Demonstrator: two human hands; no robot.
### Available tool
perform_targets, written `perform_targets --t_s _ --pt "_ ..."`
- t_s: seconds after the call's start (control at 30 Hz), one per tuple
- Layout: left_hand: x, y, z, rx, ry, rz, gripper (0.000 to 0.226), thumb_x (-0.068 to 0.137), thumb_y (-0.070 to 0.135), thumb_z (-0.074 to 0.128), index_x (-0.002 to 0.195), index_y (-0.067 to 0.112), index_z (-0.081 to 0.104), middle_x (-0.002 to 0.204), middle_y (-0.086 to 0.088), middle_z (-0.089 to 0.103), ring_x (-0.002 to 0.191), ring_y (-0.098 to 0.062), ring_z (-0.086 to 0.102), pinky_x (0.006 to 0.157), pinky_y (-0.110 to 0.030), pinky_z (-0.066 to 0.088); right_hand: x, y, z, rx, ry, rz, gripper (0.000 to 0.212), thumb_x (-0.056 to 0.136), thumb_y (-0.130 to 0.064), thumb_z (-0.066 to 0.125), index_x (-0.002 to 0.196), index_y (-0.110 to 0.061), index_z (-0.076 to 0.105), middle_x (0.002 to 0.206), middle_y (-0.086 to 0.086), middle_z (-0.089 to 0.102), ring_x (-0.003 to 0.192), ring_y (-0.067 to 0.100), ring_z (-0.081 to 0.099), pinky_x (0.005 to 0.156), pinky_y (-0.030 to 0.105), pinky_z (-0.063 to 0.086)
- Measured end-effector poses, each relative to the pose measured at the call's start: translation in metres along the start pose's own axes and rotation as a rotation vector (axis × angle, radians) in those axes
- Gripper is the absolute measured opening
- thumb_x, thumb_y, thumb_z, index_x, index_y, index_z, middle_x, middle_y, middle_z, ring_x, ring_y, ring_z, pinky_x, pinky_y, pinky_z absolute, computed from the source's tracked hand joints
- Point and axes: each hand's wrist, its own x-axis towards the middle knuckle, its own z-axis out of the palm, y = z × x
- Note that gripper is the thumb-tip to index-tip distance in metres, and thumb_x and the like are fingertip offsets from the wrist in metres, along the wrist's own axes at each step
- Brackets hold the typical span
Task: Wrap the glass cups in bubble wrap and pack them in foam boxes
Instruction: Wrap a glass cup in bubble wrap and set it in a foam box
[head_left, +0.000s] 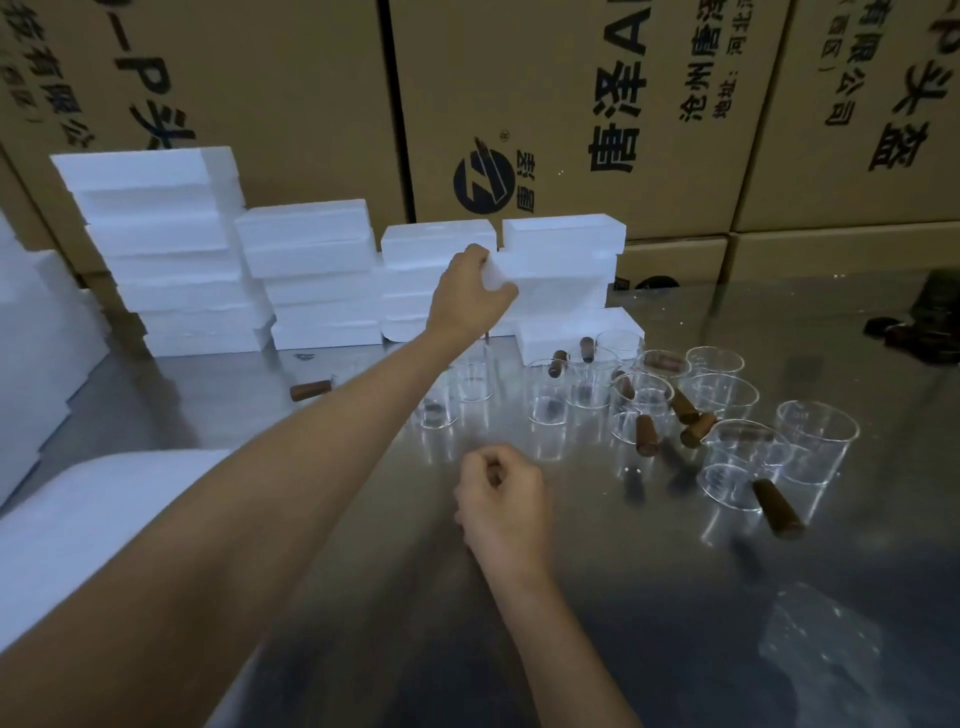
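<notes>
at the back of the table, a foam box in the stacks is gripped at its left end by the left hand, fingers curled round it. the right hand is held curled and empty before the cups.

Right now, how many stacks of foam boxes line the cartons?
4 stacks: tallest far left, second beside it, third, fourth stack rightmost, gripped by the left hand. More may be hidden.
</notes>
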Motion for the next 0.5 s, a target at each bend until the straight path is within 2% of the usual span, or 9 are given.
perform_targets --t_s 0.07,0.13,0.17,0.23,0.27,0.33,0.4,0.5 --pt "-0.011 0.005 -0.028 -0.088 0.045 -0.085 0.038 0.087 0.032 0.070 0.116 0.010 0.058 0.109 -0.005 0.062 0.098 -0.022 0.057 0.081 -0.032 0.046 0.002 0.002 0.002 0.020 0.004 0.007 0.018 0.079 -0.034 0.044 0.076 -0.031 0.062 0.066 0.003 0.066 0.068 0.033 0.066 0.063 0.052 0.057" --pt "-0.024 0.007 -0.063 -0.118 0.078 -0.189 0.043 0.087 0.043 0.069 0.118 0.014 0.063 0.108 -0.001 0.064 0.097 -0.019 0.059 0.084 -0.032 0.051 0.006 0.003 0.000 0.052 0.010 0.031 0.018 0.079 -0.034 0.044 0.075 -0.032 0.062 0.066 0.003 0.065 0.065 0.035 0.066 0.060 0.054 0.058" --pt "-0.033 0.006 -0.081 -0.157 0.087 -0.235 0.044 0.087 0.047 0.068 0.115 0.014 0.066 0.108 -0.001 0.065 0.095 -0.019 0.060 0.080 -0.031 0.051 0.008 0.003 -0.001 0.077 0.019 0.050 0.018 0.080 -0.031 0.046 0.074 -0.029 0.062 0.066 0.003 0.064 0.060 0.034 0.064 0.056 0.052 0.057" --pt "-0.057 0.001 -0.116 -0.246 0.077 -0.323 0.038 0.087 0.053 0.065 0.094 0.015 0.067 0.094 -0.001 0.066 0.082 -0.020 0.060 0.067 -0.029 0.049 0.011 0.003 -0.003 0.133 0.058 0.074 0.019 0.087 -0.022 0.049 0.072 -0.022 0.060 0.067 0.004 0.062 0.048 0.024 0.059 0.046 0.043 0.054" --pt "-0.071 -0.002 -0.130 -0.259 0.059 -0.390 0.039 0.085 0.054 0.063 0.088 0.016 0.067 0.088 -0.002 0.066 0.077 -0.022 0.061 0.066 -0.030 0.051 0.013 0.003 -0.006 0.164 0.088 0.084 0.020 0.090 -0.019 0.049 0.073 -0.021 0.059 0.065 0.004 0.062 0.043 0.020 0.057 0.044 0.037 0.050" --pt "-0.101 -0.012 -0.151 -0.261 0.022 -0.527 0.036 0.084 0.053 0.065 0.088 0.017 0.068 0.082 -0.005 0.066 0.071 -0.025 0.062 0.065 -0.033 0.054 0.016 0.000 -0.016 0.207 0.165 0.101 0.021 0.094 -0.018 0.047 0.077 -0.020 0.058 0.060 0.005 0.060 0.038 0.016 0.054 0.039 0.027 0.044" --pt "-0.130 -0.025 -0.163 -0.260 -0.018 -0.599 0.030 0.087 0.045 0.067 0.090 0.015 0.070 0.074 -0.006 0.064 0.061 -0.025 0.061 0.055 -0.032 0.055 0.018 -0.004 -0.027 0.246 0.241 0.108 0.023 0.098 -0.016 0.043 0.081 -0.017 0.058 0.065 0.005 0.062 0.042 0.014 0.056 0.036 0.021 0.041" --pt "-0.164 -0.042 -0.166 -0.173 -0.159 -0.617 0.015 0.094 0.034 0.063 0.090 0.020 0.066 0.062 -0.003 0.065 0.042 -0.017 0.059 0.039 -0.025 0.048 0.019 -0.006 -0.039 0.301 0.301 0.132 0.028 0.098 -0.012 0.041 0.078 -0.019 0.060 0.074 0.008 0.063 0.055 0.018 0.052 0.047 0.027 0.043"
